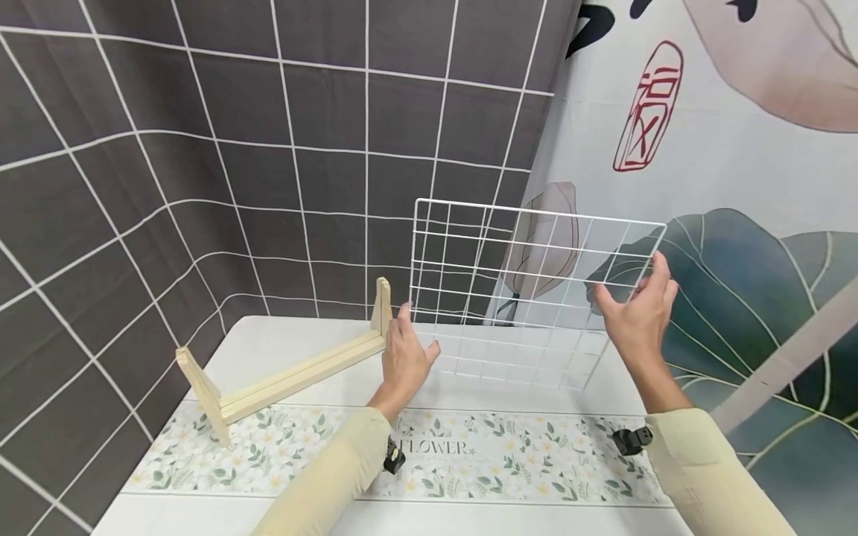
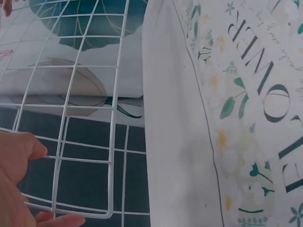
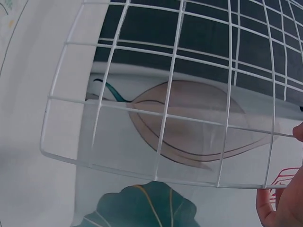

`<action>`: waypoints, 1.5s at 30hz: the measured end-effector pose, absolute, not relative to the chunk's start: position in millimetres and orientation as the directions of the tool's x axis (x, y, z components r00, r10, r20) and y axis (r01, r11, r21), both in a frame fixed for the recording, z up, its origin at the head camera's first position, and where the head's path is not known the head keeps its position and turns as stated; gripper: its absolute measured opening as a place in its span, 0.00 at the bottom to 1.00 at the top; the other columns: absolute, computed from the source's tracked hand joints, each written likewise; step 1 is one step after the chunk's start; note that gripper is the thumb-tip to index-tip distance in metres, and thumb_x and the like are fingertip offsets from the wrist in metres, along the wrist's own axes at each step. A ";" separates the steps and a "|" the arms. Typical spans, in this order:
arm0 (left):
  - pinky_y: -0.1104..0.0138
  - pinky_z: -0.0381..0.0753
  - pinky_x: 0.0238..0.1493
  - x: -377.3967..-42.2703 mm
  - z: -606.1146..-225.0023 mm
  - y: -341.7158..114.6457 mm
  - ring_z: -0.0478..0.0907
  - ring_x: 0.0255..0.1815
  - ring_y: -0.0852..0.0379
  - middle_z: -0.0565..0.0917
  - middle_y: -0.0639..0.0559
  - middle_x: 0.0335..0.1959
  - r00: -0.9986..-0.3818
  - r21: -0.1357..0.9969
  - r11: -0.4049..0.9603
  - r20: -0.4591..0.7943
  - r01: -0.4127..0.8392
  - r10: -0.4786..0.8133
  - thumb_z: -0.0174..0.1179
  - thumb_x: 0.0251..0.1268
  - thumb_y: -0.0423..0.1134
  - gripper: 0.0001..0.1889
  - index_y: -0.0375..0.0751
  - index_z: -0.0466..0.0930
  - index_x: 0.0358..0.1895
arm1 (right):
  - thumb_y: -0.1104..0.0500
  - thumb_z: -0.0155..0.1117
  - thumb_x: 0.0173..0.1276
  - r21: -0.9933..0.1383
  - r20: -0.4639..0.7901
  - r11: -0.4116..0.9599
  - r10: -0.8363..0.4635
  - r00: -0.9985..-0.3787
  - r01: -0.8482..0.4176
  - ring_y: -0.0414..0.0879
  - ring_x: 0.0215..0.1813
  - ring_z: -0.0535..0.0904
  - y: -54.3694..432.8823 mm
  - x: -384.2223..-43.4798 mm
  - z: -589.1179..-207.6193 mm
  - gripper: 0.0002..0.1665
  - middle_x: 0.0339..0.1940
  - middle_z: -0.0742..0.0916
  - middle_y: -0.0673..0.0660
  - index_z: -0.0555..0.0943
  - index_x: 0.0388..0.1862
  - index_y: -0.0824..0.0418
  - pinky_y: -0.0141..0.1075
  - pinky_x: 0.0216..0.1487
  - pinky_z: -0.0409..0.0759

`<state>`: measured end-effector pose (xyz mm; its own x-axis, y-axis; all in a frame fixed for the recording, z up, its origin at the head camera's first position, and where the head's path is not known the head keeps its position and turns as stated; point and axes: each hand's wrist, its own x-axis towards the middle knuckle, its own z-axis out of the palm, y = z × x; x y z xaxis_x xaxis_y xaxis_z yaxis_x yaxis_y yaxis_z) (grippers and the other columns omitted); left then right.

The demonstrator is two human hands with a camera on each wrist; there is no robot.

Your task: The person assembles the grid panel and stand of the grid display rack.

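A white wire grid panel (image 1: 536, 211) is held up over the table, tilted slightly, with its long side running left to right. My left hand (image 1: 405, 361) grips its left edge near the lower part; in the left wrist view, fingers curl under the edge wire. On the opposite side, my right hand (image 1: 640, 316) holds the right edge higher up, thumb in front. A pale wooden stand (image 1: 302, 376), a long bar between two tapered uprights, rests on the table left of my left hand.
The white table (image 1: 268, 335) carries a floral runner print (image 1: 509, 454) with lettering. Behind hangs a dark cloth (image 1: 328, 104) with white grid lines; at right hangs a leaf-patterned cloth (image 1: 724, 298). Dark wrist devices sit at both sleeves.
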<state>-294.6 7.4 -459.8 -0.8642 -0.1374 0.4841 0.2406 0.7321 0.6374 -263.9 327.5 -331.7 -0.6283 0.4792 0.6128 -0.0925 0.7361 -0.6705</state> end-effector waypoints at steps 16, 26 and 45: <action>0.54 0.84 0.36 -294.0 -450.9 1.2 0.80 0.44 0.42 0.77 0.37 0.51 -0.858 0.673 0.698 0.485 0.245 -0.167 0.74 0.54 0.44 0.47 0.44 0.56 0.75 | 0.53 0.70 0.66 -0.643 0.648 0.754 0.442 -0.621 -0.135 0.42 0.46 0.62 316.5 -259.5 -324.9 0.55 0.58 0.67 0.70 0.50 0.84 0.51 0.44 0.44 0.66; 0.56 0.83 0.34 -295.3 -448.0 -1.1 0.79 0.43 0.43 0.78 0.37 0.48 -0.836 0.659 0.693 0.528 0.293 -0.150 0.73 0.54 0.42 0.46 0.45 0.55 0.75 | 0.55 0.70 0.66 -0.634 0.658 0.761 0.438 -0.612 -0.137 0.58 0.53 0.67 314.1 -259.3 -329.0 0.57 0.64 0.65 0.72 0.46 0.85 0.52 0.52 0.51 0.69; 0.54 0.85 0.37 -298.7 -440.0 -1.5 0.81 0.43 0.41 0.77 0.37 0.51 -0.857 0.698 0.668 0.484 0.259 -0.174 0.73 0.54 0.41 0.47 0.45 0.57 0.76 | 0.61 0.71 0.62 -0.441 0.836 0.854 0.277 -0.473 -0.278 0.66 0.64 0.61 299.4 -258.8 -345.4 0.51 0.57 0.66 0.73 0.59 0.81 0.57 0.57 0.61 0.65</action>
<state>-298.7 -1.5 -440.0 -0.8573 -0.1740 0.4844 0.2589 0.6676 0.6980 -258.8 299.4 -345.4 -0.4735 0.2774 0.8360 -0.2775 0.8538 -0.4405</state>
